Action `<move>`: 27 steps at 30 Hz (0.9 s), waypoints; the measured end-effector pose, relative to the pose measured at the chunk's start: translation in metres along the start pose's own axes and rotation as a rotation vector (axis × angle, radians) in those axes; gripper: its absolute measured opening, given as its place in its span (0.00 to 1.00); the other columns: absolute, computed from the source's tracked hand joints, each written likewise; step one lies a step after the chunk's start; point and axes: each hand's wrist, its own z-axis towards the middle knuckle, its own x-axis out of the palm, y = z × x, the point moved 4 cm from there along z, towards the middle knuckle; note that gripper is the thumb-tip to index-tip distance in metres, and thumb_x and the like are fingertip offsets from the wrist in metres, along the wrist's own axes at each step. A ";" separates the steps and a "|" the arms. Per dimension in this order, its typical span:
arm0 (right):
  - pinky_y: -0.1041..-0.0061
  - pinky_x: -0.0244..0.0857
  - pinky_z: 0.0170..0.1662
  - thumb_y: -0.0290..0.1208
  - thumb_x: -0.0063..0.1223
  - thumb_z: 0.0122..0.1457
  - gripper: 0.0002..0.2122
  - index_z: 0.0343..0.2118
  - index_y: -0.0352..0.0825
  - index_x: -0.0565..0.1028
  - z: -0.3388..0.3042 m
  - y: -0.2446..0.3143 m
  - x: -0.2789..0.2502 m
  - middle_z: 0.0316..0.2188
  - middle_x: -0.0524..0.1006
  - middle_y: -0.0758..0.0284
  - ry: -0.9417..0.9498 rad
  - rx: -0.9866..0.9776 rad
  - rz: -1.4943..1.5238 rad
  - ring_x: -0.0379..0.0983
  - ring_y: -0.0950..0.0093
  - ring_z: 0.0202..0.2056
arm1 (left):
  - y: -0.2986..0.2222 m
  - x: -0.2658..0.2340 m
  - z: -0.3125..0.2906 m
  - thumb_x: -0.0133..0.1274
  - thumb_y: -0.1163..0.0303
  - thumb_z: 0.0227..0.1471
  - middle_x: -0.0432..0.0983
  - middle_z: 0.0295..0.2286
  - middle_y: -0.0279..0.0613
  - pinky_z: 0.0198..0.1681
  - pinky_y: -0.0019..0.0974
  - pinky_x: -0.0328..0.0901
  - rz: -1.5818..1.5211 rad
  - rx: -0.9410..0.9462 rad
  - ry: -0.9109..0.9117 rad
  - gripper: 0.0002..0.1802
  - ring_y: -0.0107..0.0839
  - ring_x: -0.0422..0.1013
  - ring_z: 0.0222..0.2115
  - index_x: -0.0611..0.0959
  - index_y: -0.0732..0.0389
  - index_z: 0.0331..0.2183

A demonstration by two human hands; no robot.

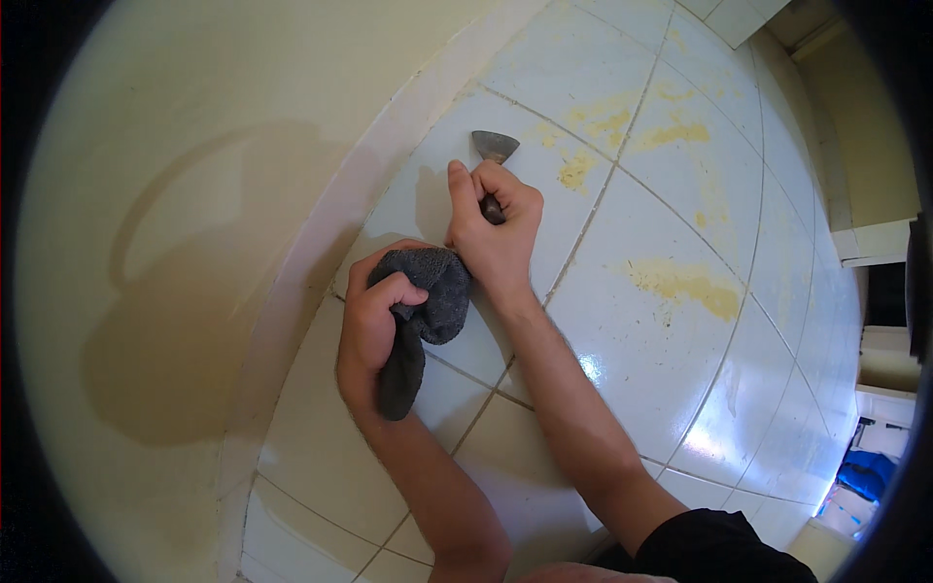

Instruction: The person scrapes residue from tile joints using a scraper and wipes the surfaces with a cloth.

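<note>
My right hand [499, 228] is closed round the dark handle of a scraper [496, 146], whose wide grey metal blade points away from me. In my left hand [369, 316] is a bunched dark grey cloth [432, 287], with one end hanging down past the wrist. The cloth lies right beside my right wrist. Both hands are over white floor tiles [544, 243]. Yellowish residue [685, 287] marks the tiles to the right, and another patch [575, 172] lies close to the scraper blade.
A cream wall [194, 194] with a pale baseboard [321, 233] curves along the left, carrying my shadow. More yellow smears [671, 136] spread over the far tiles. At the right edge are a dark opening [884, 296] and a blue object [865, 474] too small to identify.
</note>
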 end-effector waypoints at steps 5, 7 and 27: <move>0.78 0.43 0.19 0.22 0.56 0.58 0.20 0.13 0.31 0.59 -0.002 0.015 -0.003 0.11 0.56 0.77 -0.012 -0.106 -0.070 0.50 0.87 0.17 | -0.001 0.000 0.002 0.46 0.76 0.32 0.77 0.27 0.45 0.31 0.31 0.67 0.063 0.026 0.070 0.21 0.33 0.72 0.26 0.80 0.74 0.35; 0.79 0.42 0.19 0.23 0.55 0.58 0.20 0.13 0.32 0.59 0.005 0.015 0.000 0.12 0.56 0.77 -0.007 0.099 0.087 0.50 0.88 0.18 | -0.001 0.000 0.003 0.46 0.76 0.32 0.77 0.27 0.45 0.31 0.31 0.67 0.059 0.011 0.075 0.21 0.33 0.72 0.26 0.80 0.74 0.34; 0.81 0.49 0.12 0.29 0.49 0.65 0.20 0.14 0.34 0.63 0.002 0.011 -0.009 0.10 0.64 0.74 -0.108 0.237 0.154 0.58 0.86 0.09 | -0.002 -0.003 0.002 0.46 0.76 0.33 0.77 0.28 0.46 0.33 0.31 0.68 0.043 0.018 0.059 0.22 0.33 0.73 0.27 0.80 0.74 0.35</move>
